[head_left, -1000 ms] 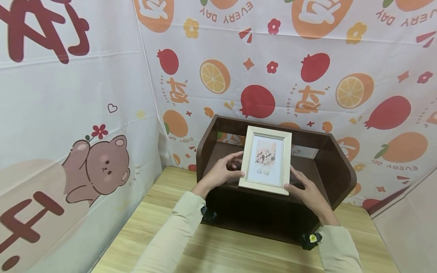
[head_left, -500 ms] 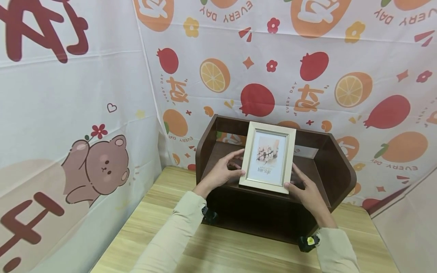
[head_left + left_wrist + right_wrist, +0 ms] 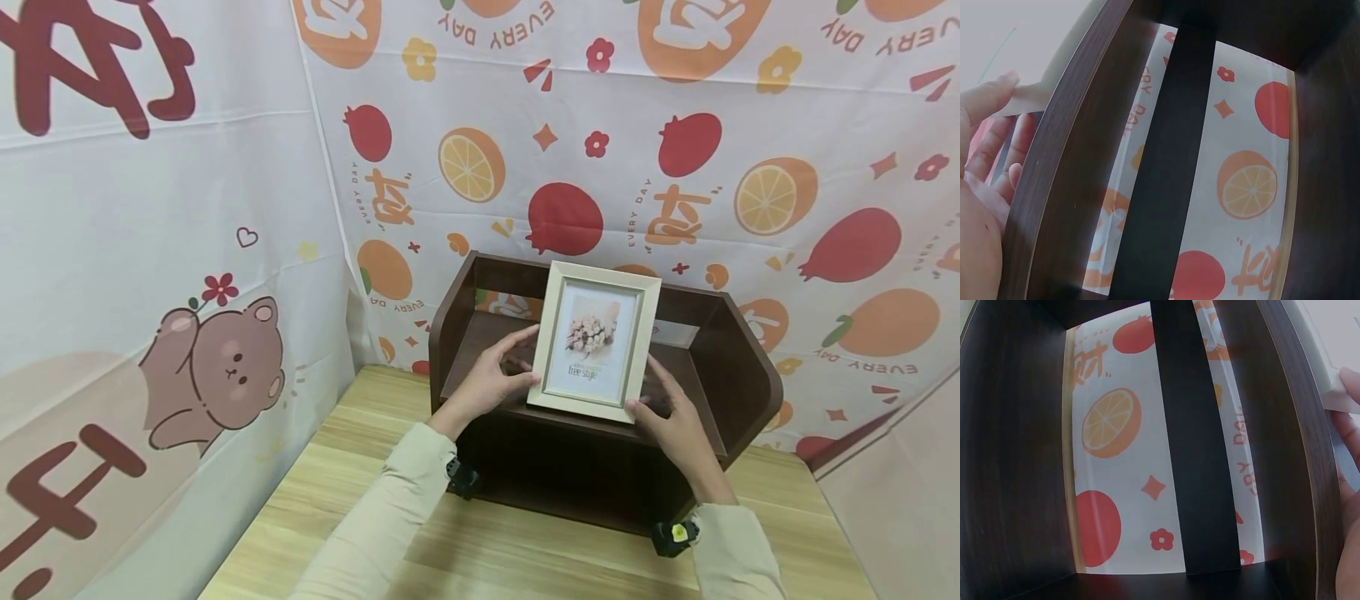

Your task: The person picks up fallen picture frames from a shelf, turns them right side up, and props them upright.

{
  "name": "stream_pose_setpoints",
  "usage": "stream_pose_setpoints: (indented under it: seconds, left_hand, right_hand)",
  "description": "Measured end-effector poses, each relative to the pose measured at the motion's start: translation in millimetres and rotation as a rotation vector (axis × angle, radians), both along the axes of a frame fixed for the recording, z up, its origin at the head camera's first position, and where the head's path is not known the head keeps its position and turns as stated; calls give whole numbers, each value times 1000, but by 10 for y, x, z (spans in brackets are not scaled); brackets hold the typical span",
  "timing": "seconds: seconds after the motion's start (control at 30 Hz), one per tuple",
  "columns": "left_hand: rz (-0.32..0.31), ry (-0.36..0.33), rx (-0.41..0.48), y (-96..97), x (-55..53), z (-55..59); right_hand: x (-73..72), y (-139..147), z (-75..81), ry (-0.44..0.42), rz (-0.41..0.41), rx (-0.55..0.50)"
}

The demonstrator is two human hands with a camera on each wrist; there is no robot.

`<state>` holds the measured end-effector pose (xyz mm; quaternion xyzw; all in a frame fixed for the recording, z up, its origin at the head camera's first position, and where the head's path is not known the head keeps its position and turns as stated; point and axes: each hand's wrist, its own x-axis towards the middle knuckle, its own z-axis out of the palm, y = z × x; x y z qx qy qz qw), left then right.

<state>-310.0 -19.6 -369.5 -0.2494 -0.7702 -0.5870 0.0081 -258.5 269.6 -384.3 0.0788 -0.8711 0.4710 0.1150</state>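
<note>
A cream picture frame (image 3: 545, 350) with a flower print and the words "free style" stands tilted back on the upper shelf of a dark brown desk shelf (image 3: 738, 367). My left hand (image 3: 491, 379) pinches its left edge, thumb in front and fingers behind. At the lower right edge, my right hand (image 3: 675, 417) pinches it the same way. In the left wrist view, the left thumb (image 3: 991, 97) lies on the frame's corner beside the shelf edge. Only part of the right hand (image 3: 1350, 434) shows in the right wrist view, at the frame's corner.
The shelf stands on a light wood table (image 3: 322, 508) against a fruit-print cloth (image 3: 622, 108). A bear-print cloth (image 3: 300, 183) hangs at the left. The lower compartment (image 3: 555, 471) is dark. Its open back shows the cloth past a dark crossbar (image 3: 1175, 150).
The picture frame has tipped more upright, its top edge rising and shifting slightly right. Both hands have stayed on its sides throughout.
</note>
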Motion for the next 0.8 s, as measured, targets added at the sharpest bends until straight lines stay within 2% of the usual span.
stream_pose_setpoints:
  seconds: [0.23, 0.37, 0.57, 0.8]
  left_hand:
    - [-7, 25, 29, 4, -59, -4]
    - [14, 42, 36, 15, -93, -22]
    - [53, 91, 66, 31, -78, -39]
    - [67, 148, 63, 34, -62, -77]
  right_hand:
    - [-64, -5, -51, 80, 22, -14]
    - [-86, -5, -62, 95, 21, -14]
    - [-78, -25, -76, 126, 16, -18]
    - [-35, -47, -102, 106, -72, 52]
